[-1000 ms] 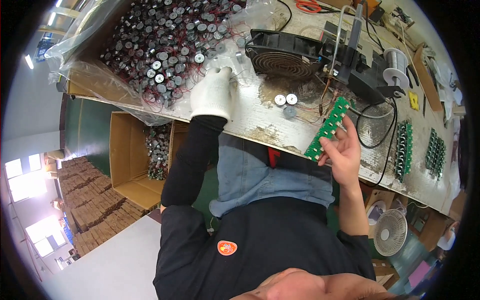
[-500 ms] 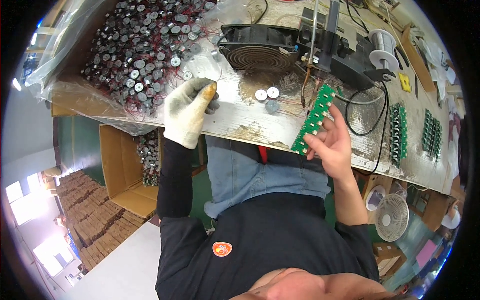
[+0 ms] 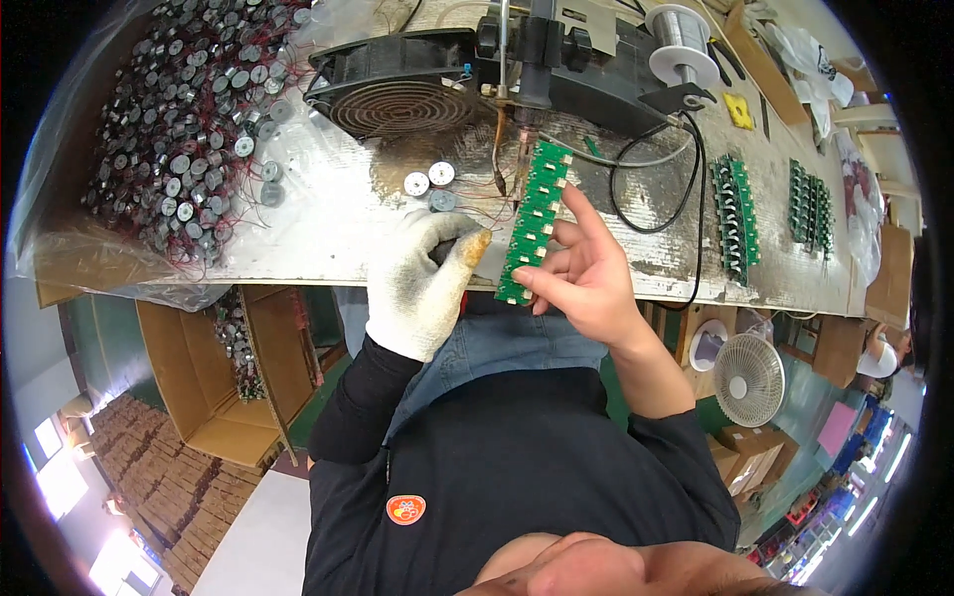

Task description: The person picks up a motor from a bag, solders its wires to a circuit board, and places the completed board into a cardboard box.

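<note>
My right hand (image 3: 594, 273) holds a long green circuit board (image 3: 534, 223) by its lower part and right edge, thumb on top. The board stands slanted, with a row of small pale connectors along it. My left hand (image 3: 409, 288), in a whitish glove with a stained thumb tip, is closed just left of the board; its fingers are curled, and what they pinch, if anything, is hidden. Past that glove lie two white-faced round motors (image 3: 416, 184) and a grey motor (image 3: 443, 202) with thin red wires. A soldering tip (image 3: 500, 184) points down beside the board's upper end.
A big heap of small wired motors (image 3: 189, 129) fills the far left. Behind stand a black fan (image 3: 397, 107) and a solder wire spool (image 3: 683, 45). A black cable (image 3: 702, 189) loops right of the board. Filled boards (image 3: 733, 219) lie farther right. An open carton (image 3: 214, 412) stands below left.
My gloved left hand has moved right, from beside the motor heap to close by the board and below the loose motors. My right hand still holds the board. The whole view has shifted.
</note>
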